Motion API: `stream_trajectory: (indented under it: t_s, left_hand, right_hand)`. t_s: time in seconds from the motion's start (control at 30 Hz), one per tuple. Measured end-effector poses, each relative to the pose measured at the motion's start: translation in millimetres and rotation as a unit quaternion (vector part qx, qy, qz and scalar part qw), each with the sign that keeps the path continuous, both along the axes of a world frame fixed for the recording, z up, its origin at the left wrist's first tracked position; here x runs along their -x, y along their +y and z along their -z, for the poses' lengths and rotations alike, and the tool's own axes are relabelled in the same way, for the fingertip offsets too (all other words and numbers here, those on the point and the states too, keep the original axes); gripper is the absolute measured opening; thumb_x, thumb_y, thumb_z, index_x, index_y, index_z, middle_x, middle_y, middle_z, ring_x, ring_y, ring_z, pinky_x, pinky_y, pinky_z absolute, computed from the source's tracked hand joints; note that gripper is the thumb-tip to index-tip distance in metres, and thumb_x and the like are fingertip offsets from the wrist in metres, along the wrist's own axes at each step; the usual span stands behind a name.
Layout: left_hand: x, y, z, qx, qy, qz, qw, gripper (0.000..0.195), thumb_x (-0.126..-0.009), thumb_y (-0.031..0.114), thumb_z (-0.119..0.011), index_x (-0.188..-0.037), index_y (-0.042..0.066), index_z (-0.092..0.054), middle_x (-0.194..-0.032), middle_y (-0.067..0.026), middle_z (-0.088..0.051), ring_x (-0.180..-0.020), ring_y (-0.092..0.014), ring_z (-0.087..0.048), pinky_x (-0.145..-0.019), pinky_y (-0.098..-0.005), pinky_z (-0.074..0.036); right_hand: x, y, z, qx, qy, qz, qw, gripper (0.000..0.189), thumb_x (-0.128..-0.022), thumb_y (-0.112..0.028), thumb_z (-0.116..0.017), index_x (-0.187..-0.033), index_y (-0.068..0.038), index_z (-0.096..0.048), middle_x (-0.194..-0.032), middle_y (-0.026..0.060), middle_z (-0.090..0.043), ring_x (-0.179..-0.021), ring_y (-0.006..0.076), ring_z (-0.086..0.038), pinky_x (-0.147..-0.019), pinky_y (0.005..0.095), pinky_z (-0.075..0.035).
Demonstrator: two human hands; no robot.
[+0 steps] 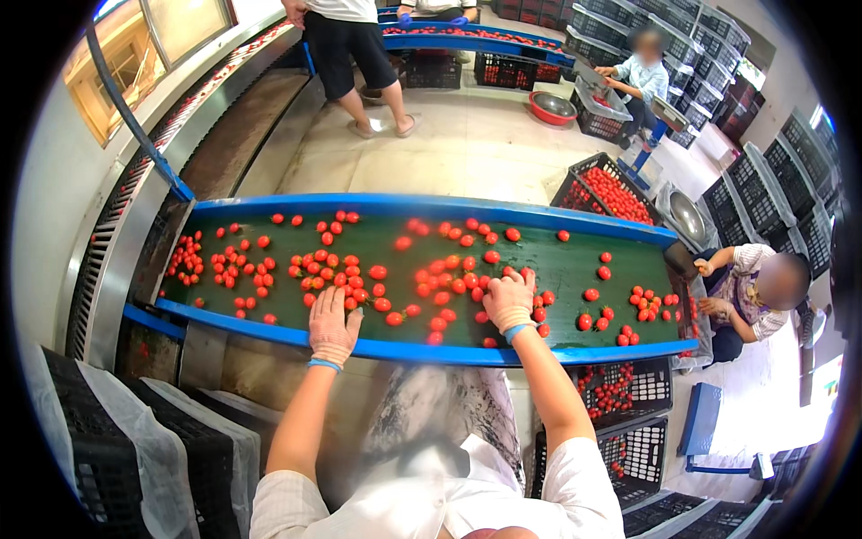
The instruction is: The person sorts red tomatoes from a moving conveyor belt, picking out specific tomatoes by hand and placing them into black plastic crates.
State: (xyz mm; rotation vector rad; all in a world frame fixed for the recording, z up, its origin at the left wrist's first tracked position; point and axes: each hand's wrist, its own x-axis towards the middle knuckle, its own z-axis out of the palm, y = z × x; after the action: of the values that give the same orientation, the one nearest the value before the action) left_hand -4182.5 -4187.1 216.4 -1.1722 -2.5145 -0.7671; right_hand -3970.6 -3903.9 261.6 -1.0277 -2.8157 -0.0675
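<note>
Many small red cherry tomatoes (322,264) lie scattered in clusters on a green conveyor belt (552,252) with blue side rails. My left hand (335,322), in a pale knit glove, reaches over the near rail. Its palm faces down beside the left-middle cluster, thumb apart, with tomatoes at the fingertips. Farther right, my right hand (510,301), gloved the same way, rests over the belt with its fingers curled down among tomatoes. Whether it grips one is hidden under the fingers. Blue bands circle both wrists.
Black plastic crates (633,384) holding tomatoes stand below the belt at my right. A worker (747,296) sits at the belt's right end. Beyond the far rail are a tomato crate (609,192), a standing person (353,50) and a red basin (552,108). Lined crates (121,438) stand at left.
</note>
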Motion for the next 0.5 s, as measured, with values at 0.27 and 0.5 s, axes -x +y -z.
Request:
stream_trajectory:
  t_s: [0.27,0.5]
  left_hand:
    - [9.6,-1.4,0.2,-0.013,-0.008,-0.007,1.000,0.054,-0.080,0.031,-0.066,-0.123,-0.001,-0.057,-0.129,-0.0218,-0.056,-0.121,-0.037,-0.051,-0.108,-0.0458,-0.036]
    - [25.9,-15.3,2.7,-0.016,0.002,-0.016,1.000,0.052,-0.081,0.032,-0.066,-0.120,-0.002,-0.058,-0.127,-0.0216,-0.058,-0.119,-0.037,-0.052,-0.106,-0.0459,-0.038]
  right_hand:
    - [14.6,62.3,10.3,-0.092,0.111,0.095,0.985,0.030,-0.076,-0.028,-0.068,-0.104,-0.020,-0.063,-0.109,0.0013,-0.066,-0.111,0.0213,-0.057,-0.108,0.0565,-0.027]
    - [58.9,78.7,8.7,0.011,-0.015,0.139,0.990,0.028,-0.079,-0.036,-0.068,-0.105,-0.025,-0.066,-0.110,0.0010,-0.066,-0.113,0.0220,-0.059,-0.113,0.0589,-0.022]
